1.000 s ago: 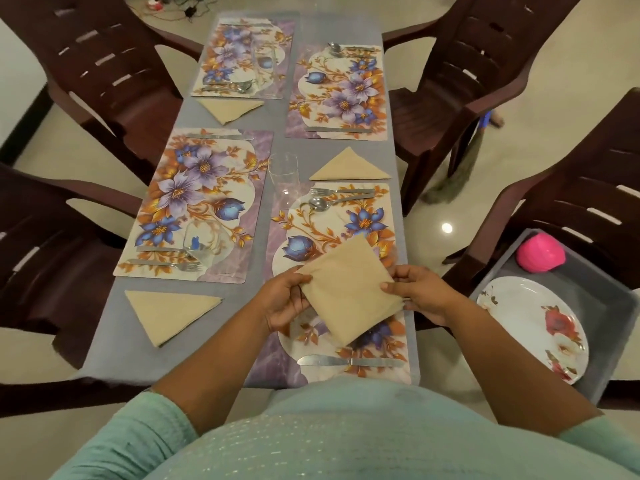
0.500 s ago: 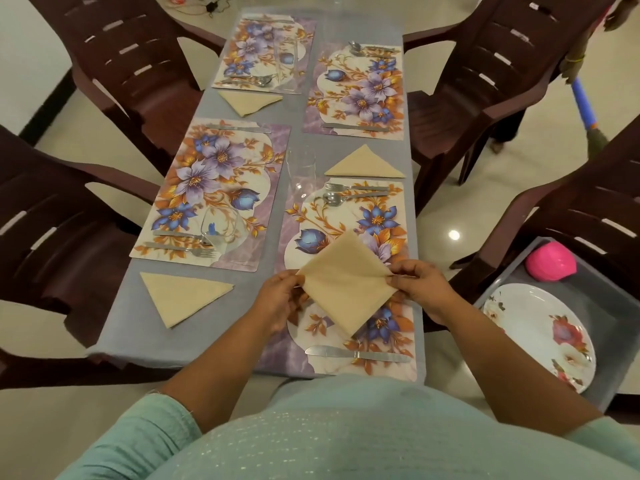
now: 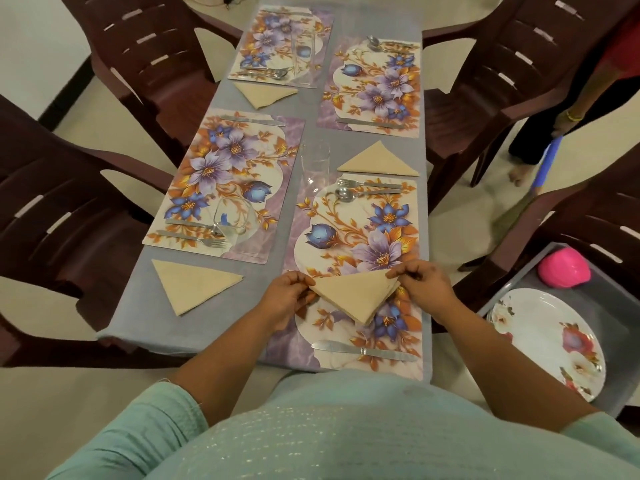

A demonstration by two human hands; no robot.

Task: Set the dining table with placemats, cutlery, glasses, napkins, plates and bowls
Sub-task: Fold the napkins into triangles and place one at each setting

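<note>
Table (image 3: 194, 327): four placemats laid as before. Near-right placemat (image 3: 349, 237): beige napkin (image 3: 356, 294), a square earlier, is now a folded triangle above it. Left hand (image 3: 285, 297) and right hand (image 3: 424, 284) each pinch one corner.

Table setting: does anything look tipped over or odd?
Yes. The glass on the near-left placemat appears to lie on its side over the cutlery, while the glass by the near-right placemat stands upright.
</note>
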